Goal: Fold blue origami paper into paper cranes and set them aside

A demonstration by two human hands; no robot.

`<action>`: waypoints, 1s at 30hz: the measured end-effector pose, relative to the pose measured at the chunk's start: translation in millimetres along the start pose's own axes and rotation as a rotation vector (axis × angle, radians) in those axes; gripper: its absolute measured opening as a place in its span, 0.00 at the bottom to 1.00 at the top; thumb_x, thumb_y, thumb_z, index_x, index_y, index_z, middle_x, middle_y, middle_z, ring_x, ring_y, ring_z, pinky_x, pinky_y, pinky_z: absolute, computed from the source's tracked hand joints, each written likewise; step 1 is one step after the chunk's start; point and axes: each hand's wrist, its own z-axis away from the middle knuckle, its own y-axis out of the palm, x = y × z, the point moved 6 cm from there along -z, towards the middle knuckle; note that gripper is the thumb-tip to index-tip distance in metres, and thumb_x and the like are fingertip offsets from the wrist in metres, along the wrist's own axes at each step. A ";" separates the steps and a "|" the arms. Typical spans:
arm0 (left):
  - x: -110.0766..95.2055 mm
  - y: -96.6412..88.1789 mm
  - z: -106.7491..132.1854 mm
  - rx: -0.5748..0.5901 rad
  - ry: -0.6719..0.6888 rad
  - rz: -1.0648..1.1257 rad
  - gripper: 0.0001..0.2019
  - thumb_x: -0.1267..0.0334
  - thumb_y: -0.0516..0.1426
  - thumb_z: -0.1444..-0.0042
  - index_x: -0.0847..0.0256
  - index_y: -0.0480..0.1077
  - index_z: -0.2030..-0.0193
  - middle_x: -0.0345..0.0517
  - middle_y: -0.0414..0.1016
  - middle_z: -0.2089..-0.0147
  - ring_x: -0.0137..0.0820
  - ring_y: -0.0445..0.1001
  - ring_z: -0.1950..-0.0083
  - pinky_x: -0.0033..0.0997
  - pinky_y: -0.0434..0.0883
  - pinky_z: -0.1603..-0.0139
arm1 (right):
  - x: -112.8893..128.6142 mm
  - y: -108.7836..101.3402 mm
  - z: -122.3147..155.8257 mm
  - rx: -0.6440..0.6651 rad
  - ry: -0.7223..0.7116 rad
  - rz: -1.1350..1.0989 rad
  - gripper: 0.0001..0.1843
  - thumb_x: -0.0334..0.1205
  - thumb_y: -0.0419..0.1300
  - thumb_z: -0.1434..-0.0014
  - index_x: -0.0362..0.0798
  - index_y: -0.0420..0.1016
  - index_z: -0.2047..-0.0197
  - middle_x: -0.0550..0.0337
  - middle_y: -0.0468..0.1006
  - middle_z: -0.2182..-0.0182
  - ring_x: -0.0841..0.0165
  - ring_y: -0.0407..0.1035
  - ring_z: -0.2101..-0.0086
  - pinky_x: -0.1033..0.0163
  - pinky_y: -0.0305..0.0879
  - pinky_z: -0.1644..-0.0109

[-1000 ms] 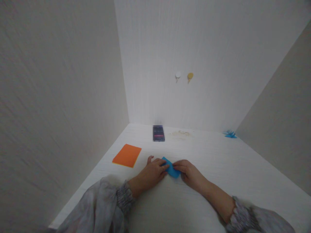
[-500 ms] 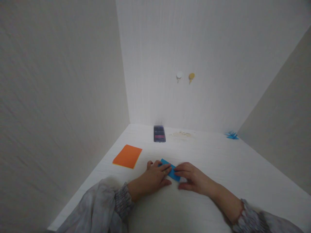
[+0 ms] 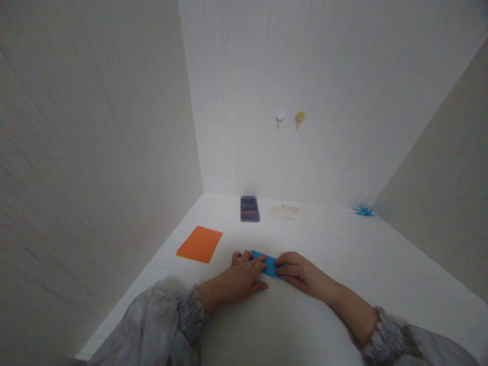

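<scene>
A narrow folded strip of blue origami paper (image 3: 270,267) lies on the white table between my hands, slanting slightly down to the right. My left hand (image 3: 238,282) rests over its left part, fingers spread and laid on the paper, thumb apart below it; a ring shows on one finger. At the right end, my right hand (image 3: 303,274) has its fingers and thumb closed on the paper's edge. The fingers cover both ends of the strip.
Left of my hands is a stack of orange paper (image 3: 200,244) with a yellow edge. A dark pixelated phone-like object (image 3: 250,209) stands near the back wall. A blue folded paper piece (image 3: 365,210) sits in the back right corner. Two hooks (image 3: 300,117) are on the wall.
My right thumb has come in from below to the paper's right end, closing the hand on it. The strip lies a little flatter. My left hand stays nearly in place.
</scene>
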 end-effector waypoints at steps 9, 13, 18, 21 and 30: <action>-1.0 -0.6 1.6 0.006 0.057 -0.019 0.19 0.51 0.50 0.46 0.52 0.58 0.48 0.46 0.54 0.39 0.49 0.52 0.44 0.57 0.51 0.50 | -14.8 0.7 -6.8 -0.060 0.123 -0.213 0.10 0.41 0.51 0.42 0.48 0.72 0.65 0.57 0.73 0.66 0.68 0.65 0.62 0.62 0.60 0.56; -3.1 -3.5 3.4 0.050 0.076 -0.014 0.20 0.51 0.49 0.46 0.51 0.58 0.47 0.47 0.52 0.39 0.49 0.52 0.44 0.57 0.52 0.50 | -25.2 5.9 -10.8 -0.071 0.237 -0.226 0.12 0.42 0.50 0.42 0.46 0.69 0.71 0.59 0.70 0.72 0.70 0.64 0.68 0.65 0.61 0.63; -3.1 -7.5 5.4 0.075 0.077 -0.012 0.20 0.50 0.49 0.45 0.51 0.59 0.47 0.46 0.52 0.38 0.49 0.51 0.43 0.55 0.51 0.48 | -31.3 13.3 -14.4 -0.064 0.405 -0.071 0.11 0.39 0.48 0.42 0.46 0.65 0.73 0.61 0.67 0.76 0.71 0.61 0.73 0.66 0.57 0.69; -2.5 -7.4 5.9 0.070 0.068 -0.007 0.20 0.51 0.51 0.47 0.52 0.59 0.48 0.45 0.52 0.38 0.48 0.52 0.43 0.55 0.51 0.48 | -30.2 15.8 -16.4 -0.095 0.402 0.027 0.09 0.37 0.48 0.42 0.46 0.63 0.73 0.59 0.66 0.73 0.70 0.61 0.71 0.65 0.57 0.68; -1.0 -7.3 6.8 0.020 0.098 -0.033 0.15 0.53 0.51 0.47 0.53 0.63 0.54 0.42 0.55 0.40 0.46 0.54 0.44 0.53 0.52 0.48 | -29.6 19.5 -18.5 -0.104 0.413 0.117 0.06 0.34 0.49 0.43 0.46 0.62 0.72 0.58 0.65 0.71 0.69 0.61 0.70 0.65 0.57 0.67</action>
